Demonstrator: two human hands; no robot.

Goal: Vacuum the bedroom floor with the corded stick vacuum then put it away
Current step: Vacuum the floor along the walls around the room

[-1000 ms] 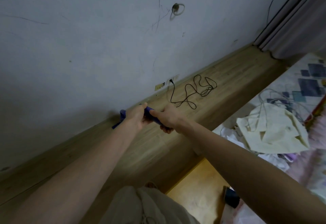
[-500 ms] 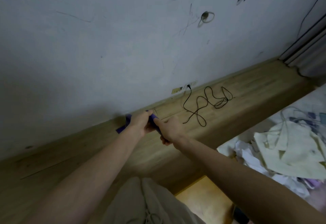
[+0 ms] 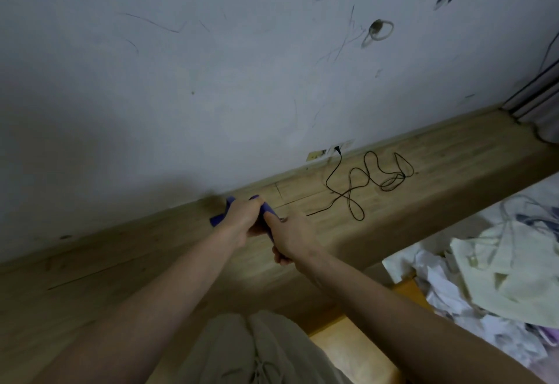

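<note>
Purple plastic shows between two fists at centre frame: the vacuum handle (image 3: 267, 210), over the wooden ledge (image 3: 423, 153). The right hand (image 3: 290, 236) curls round its nearer end, the left hand (image 3: 243, 220) round the farther part, so most of it is hidden. Its long axis runs from lower right up to the left, toward the scuffed wall (image 3: 211, 65). Farther right, a black cord (image 3: 357, 184) lies looped. Against half a second ago, both grips are unchanged; the view has swung left.

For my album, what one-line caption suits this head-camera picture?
Both hands, left and right, grip a purple handle over a wooden ledge where a black cord lies plugged in.
</note>
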